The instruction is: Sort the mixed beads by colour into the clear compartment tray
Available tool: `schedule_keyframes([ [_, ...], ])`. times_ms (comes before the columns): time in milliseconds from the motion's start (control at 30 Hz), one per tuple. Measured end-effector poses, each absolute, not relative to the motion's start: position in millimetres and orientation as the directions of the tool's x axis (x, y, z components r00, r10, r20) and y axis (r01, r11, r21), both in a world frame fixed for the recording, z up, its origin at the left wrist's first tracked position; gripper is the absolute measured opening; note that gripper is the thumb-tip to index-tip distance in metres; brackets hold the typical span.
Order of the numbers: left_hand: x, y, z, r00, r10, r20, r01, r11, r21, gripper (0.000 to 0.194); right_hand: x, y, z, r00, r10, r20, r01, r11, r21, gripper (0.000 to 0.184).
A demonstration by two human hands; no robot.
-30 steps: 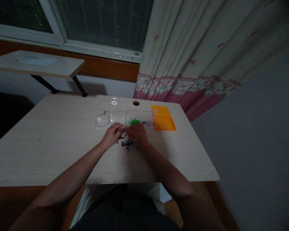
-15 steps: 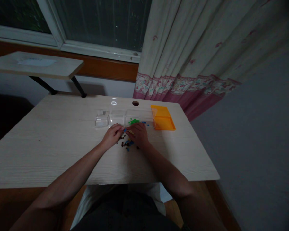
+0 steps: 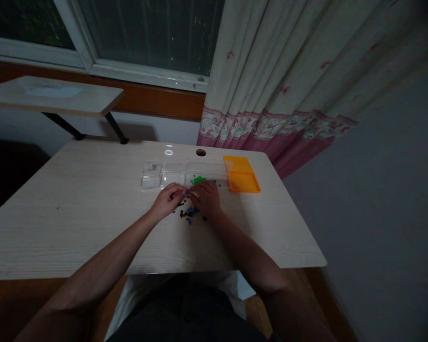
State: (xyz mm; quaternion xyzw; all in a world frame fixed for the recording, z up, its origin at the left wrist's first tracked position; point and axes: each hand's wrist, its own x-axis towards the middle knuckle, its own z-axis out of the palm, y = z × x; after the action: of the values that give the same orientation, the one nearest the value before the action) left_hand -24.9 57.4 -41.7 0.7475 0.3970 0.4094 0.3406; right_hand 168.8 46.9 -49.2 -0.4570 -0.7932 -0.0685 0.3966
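My left hand and my right hand meet fingertip to fingertip over the desk, just in front of a clear plastic tray. Both are closed in a pinch around a small blue building brick, partly covered by the fingers. Beneath them lies a loose pile of tiny dark brown bricks mixed with blue bricks and some yellow ones. Green bricks fill part of one tray compartment, with a few blue pieces to their right, partly behind my right hand.
An open orange box lies at the tray's right end. Behind the tray are a round cable hole and a white ring-shaped spot. A raised shelf on black legs stands at the desk's back left. A curtain hangs behind the desk.
The fingers of my left hand have shifted slightly at the blue brick, and its tips are a little further right. The pile, tray and orange box stay where they were.
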Motion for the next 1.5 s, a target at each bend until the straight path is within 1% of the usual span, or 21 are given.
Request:
schedule_keyframes([
  [267, -24.6, 56.5, -38.7, 0.359, 0.878, 0.317, 0.315, -0.434, 0.844, 0.029, 168.6, 44.7, -48.3, -0.313, 0.644, 0.698, 0.775, 0.598, -0.205, 0.018],
  [333, -24.9, 56.7, -39.1, 0.364, 0.874, 0.322, 0.317, -0.442, 0.839, 0.030, 168.1, 44.1, -47.4, -0.314, 0.651, 0.691, 0.775, 0.597, -0.210, 0.016],
  [433, -26.8, 58.8, -40.9, 0.350, 0.868, 0.352, 0.330, -0.466, 0.821, 0.031, 172.1, 45.4, -45.2, -0.272, 0.674, 0.687, 0.779, 0.573, -0.254, 0.015],
  [533, -31.7, 62.7, -41.7, 0.300, 0.880, 0.369, 0.379, -0.465, 0.800, 0.031, 186.6, 51.0, -43.0, -0.164, 0.709, 0.686, 0.809, 0.495, -0.318, 0.016],
  [667, -41.1, 68.0, -41.4, 0.229, 0.897, 0.378, 0.446, -0.442, 0.778, 0.031, 215.8, 62.9, -44.5, 0.023, 0.731, 0.682, 0.857, 0.337, -0.390, 0.019],
  [733, -44.8, 69.8, -41.6, 0.205, 0.898, 0.389, 0.462, -0.440, 0.770, 0.031, 227.3, 68.2, -47.3, 0.092, 0.737, 0.670, 0.876, 0.260, -0.407, 0.021],
  [867, -47.6, 70.9, -41.6, 0.194, 0.890, 0.412, 0.479, -0.452, 0.752, 0.032, 235.9, 73.2, -52.5, 0.137, 0.778, 0.614, 0.901, 0.159, -0.403, 0.028],
  [967, -47.5, 70.9, -41.3, 0.193, 0.885, 0.424, 0.495, -0.461, 0.737, 0.032, 235.5, 72.8, -53.8, 0.129, 0.792, 0.597, 0.907, 0.150, -0.394, 0.030],
  [1100, -50.8, 72.8, -41.7, 0.190, 0.878, 0.438, 0.523, -0.469, 0.712, 0.031, 236.5, 71.7, -53.8, 0.154, 0.763, 0.627, 0.901, 0.153, -0.407, 0.031],
  [1200, -57.9, 76.1, -40.2, 0.252, 0.856, 0.452, 0.546, -0.512, 0.664, 0.029, 238.9, 72.8, -55.0, 0.164, 0.763, 0.626, 0.897, 0.149, -0.416, 0.031],
  [1267, -64.0, 78.3, -36.9, 0.356, 0.812, 0.463, 0.554, -0.582, 0.595, 0.026, 240.4, 74.1, -56.4, 0.156, 0.765, 0.625, 0.893, 0.162, -0.420, 0.031],
  [1333, -70.2, 79.9, -32.2, 0.484, 0.759, 0.435, 0.537, -0.650, 0.537, 0.022, 241.3, 75.3, -57.5, 0.144, 0.761, 0.633, 0.889, 0.182, -0.420, 0.031],
  [1400, -76.0, 80.7, -27.4, 0.583, 0.723, 0.370, 0.500, -0.679, 0.538, 0.017, 241.6, 75.9, -57.9, 0.139, 0.753, 0.643, 0.887, 0.194, -0.419, 0.032],
  [1500, -84.3, 81.1, -23.2, 0.641, 0.703, 0.309, 0.472, -0.678, 0.563, 0.013, 241.4, 75.9, -57.3, 0.138, 0.754, 0.643, 0.884, 0.199, -0.423, 0.033],
])
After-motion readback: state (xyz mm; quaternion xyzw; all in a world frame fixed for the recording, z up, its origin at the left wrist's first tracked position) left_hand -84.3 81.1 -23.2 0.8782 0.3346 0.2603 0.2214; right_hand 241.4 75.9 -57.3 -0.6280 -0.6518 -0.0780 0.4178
